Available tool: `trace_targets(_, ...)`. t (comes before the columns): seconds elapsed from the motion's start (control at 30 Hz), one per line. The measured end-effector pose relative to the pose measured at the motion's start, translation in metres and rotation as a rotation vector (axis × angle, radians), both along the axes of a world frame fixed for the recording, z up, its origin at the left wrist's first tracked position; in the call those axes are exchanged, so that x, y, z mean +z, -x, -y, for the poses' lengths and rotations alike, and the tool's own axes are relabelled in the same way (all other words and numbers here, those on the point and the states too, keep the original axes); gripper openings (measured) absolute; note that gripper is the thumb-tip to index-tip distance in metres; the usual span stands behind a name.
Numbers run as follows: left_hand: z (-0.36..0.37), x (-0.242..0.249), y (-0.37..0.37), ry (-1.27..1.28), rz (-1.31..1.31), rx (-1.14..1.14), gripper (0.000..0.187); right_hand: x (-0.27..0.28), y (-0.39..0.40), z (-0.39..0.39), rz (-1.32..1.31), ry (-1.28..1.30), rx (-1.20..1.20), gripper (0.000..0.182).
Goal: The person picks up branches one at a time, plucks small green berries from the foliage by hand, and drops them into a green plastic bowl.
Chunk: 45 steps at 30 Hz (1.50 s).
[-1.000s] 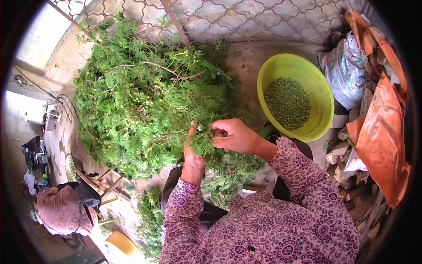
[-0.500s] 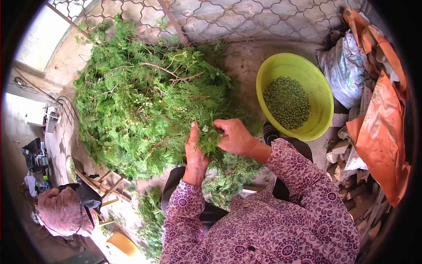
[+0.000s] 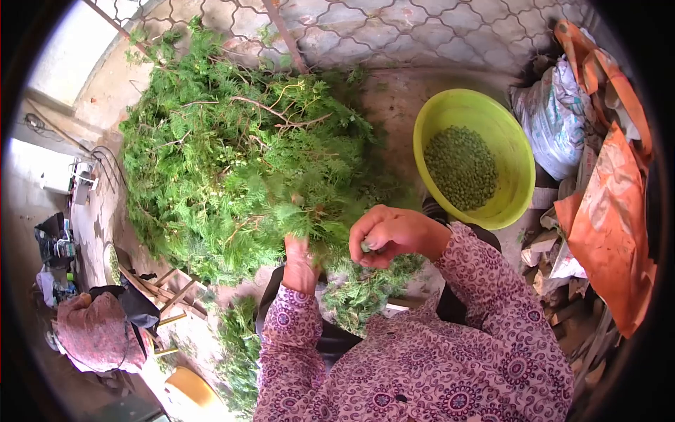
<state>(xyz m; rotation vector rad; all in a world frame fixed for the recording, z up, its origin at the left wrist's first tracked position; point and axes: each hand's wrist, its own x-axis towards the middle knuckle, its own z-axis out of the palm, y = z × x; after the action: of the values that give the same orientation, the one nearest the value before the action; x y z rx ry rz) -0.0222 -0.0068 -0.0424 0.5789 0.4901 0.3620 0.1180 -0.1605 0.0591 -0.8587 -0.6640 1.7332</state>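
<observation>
A large heap of cut evergreen branches (image 3: 190, 169) with feathery leaves lies in front of me. My left hand (image 3: 301, 264) is at the near edge of the heap, closed round a leafy evergreen sprig (image 3: 302, 218) that covers most of its fingers. To the right of the sprig, and apart from it, my right hand (image 3: 401, 235) is curled with small green cones (image 3: 365, 247) held in its fingers. Beyond that hand stands a yellow-green basin (image 3: 517, 165), its bottom covered by a pile of similar round green cones (image 3: 460, 167).
More cut greenery (image 3: 373, 288) lies on the floor between my legs. At the right are a white woven sack (image 3: 555, 116), an orange sheet (image 3: 608, 225) and split wood (image 3: 541, 253). A metal lattice (image 3: 394, 35) runs along the back. A yellow container (image 3: 193, 387) sits at lower left.
My right hand has drawn back from the sprig, toward the right and nearer me, with green cones now showing in its fingers. The sprig has swung over my left hand, hiding its thumb.
</observation>
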Motion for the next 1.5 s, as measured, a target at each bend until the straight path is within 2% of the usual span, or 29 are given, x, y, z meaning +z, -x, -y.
trace_targets(0.07,-0.008,-0.010,-0.007,0.037,-0.165,0.174,0.041,-0.011,0.000,0.003,-0.096,-0.113,-0.198,0.018)
trace_targets(0.1,-0.003,0.020,-0.016,0.030,-0.197,0.038,0.038,-0.008,-0.005,0.002,-0.161,-0.123,-0.277,0.016)
trace_targets(0.13,0.002,0.032,-0.018,0.031,-0.195,0.039,0.038,-0.007,-0.014,0.000,-0.159,-0.122,-0.275,0.016)
trace_targets(0.2,0.010,0.050,-0.021,-0.159,-0.266,-0.030,0.036,-0.004,-0.028,-0.002,-0.017,-0.195,-0.448,0.021)
trace_targets(0.27,0.023,0.061,-0.029,-0.197,-0.316,-0.002,0.032,-0.001,-0.031,-0.002,-0.108,-0.170,-0.536,0.017)
trace_targets(0.33,0.029,0.062,-0.032,-0.250,-0.266,-0.016,0.032,0.008,-0.025,-0.001,0.308,0.006,-0.523,0.016)
trace_targets(0.37,0.030,0.058,-0.031,-0.260,-0.262,0.000,0.033,0.006,-0.019,-0.004,0.530,-0.010,-0.476,0.018)
trace_targets(0.4,0.029,0.057,-0.031,-0.261,-0.262,-0.001,0.033,-0.002,-0.013,-0.006,0.529,-0.010,-0.477,0.018)
trace_targets(0.47,0.027,0.054,-0.031,-0.282,-0.282,-0.025,0.034,-0.021,-0.002,-0.010,1.120,-0.260,-0.499,0.018)
trace_targets(0.53,0.025,0.039,-0.032,-0.334,-0.308,0.006,0.039,-0.028,0.002,-0.012,1.192,-0.251,-0.467,0.020)
trace_targets(0.6,0.024,0.029,-0.032,-0.384,-0.335,0.039,0.043,-0.035,0.007,-0.014,1.501,-0.369,-0.601,0.019)
trace_targets(0.67,0.024,0.027,-0.032,-0.425,-0.315,0.012,0.033,-0.034,0.009,-0.014,1.511,-0.315,-0.539,0.018)
trace_targets(0.73,0.025,0.036,-0.031,-0.363,-0.273,-0.001,0.032,-0.029,0.008,-0.013,1.522,-0.263,-0.477,0.018)
trace_targets(0.8,0.026,0.040,-0.032,-0.299,-0.230,-0.011,0.031,-0.020,0.004,-0.012,1.153,-0.238,-0.348,0.016)
trace_targets(0.83,0.028,0.039,-0.032,-0.301,-0.262,0.004,0.030,-0.012,0.002,-0.011,1.153,-0.238,-0.346,0.016)
trace_targets(0.9,0.025,0.037,-0.029,-0.297,-0.295,0.025,0.029,0.007,-0.002,-0.005,0.476,0.031,-0.165,0.015)
trace_targets(1.0,0.013,0.047,-0.030,-0.165,-0.274,-0.030,0.028,0.020,-0.010,0.005,0.423,-0.102,-0.167,0.013)
trace_targets(1.03,0.015,0.055,-0.029,-0.159,-0.330,-0.022,0.030,0.016,-0.017,0.005,0.480,-0.028,-0.323,0.012)
trace_targets(1.07,0.018,0.065,-0.030,-0.152,-0.385,-0.019,0.033,0.011,-0.029,0.005,0.600,-0.084,-0.464,0.015)
trace_targets(1.13,0.020,0.066,-0.033,-0.170,-0.334,0.002,0.040,0.009,-0.055,0.011,0.786,-0.092,-0.740,0.016)
trace_targets(1.2,0.012,0.056,-0.027,-0.338,-0.326,-0.066,0.043,-0.001,-0.085,0.027,0.980,0.012,-0.970,0.019)
trace_targets(1.23,0.018,0.065,-0.026,-0.370,-0.392,-0.073,0.047,-0.004,-0.098,0.040,1.202,0.150,-1.022,0.024)
trace_targets(1.27,0.016,0.042,-0.023,-0.367,-0.391,-0.067,0.047,-0.017,-0.115,0.055,1.587,0.124,-1.074,0.027)
trace_targets(1.3,0.011,0.001,-0.021,-0.606,-0.355,-0.106,0.049,-0.033,-0.128,0.066,1.976,0.087,-1.106,0.030)
trace_targets(1.33,0.009,-0.021,-0.021,-0.846,-0.313,-0.143,0.052,-0.044,-0.131,0.073,1.982,0.079,-1.103,0.030)
trace_targets(1.37,0.018,0.016,-0.021,-1.333,-0.314,-0.250,0.042,-0.052,-0.132,0.078,2.138,0.337,-1.054,0.031)
trace_targets(1.4,0.023,0.017,-0.021,-1.333,-0.311,-0.239,0.042,-0.055,-0.134,0.080,2.276,0.606,-0.991,0.032)
trace_targets(1.43,0.030,0.016,-0.020,-1.583,-0.332,-0.288,0.041,-0.055,-0.138,0.080,2.285,0.593,-0.992,0.032)
trace_targets(1.5,0.046,0.013,-0.013,-2.083,-0.380,-0.387,0.037,-0.046,-0.142,0.076,1.858,0.373,-0.781,0.033)
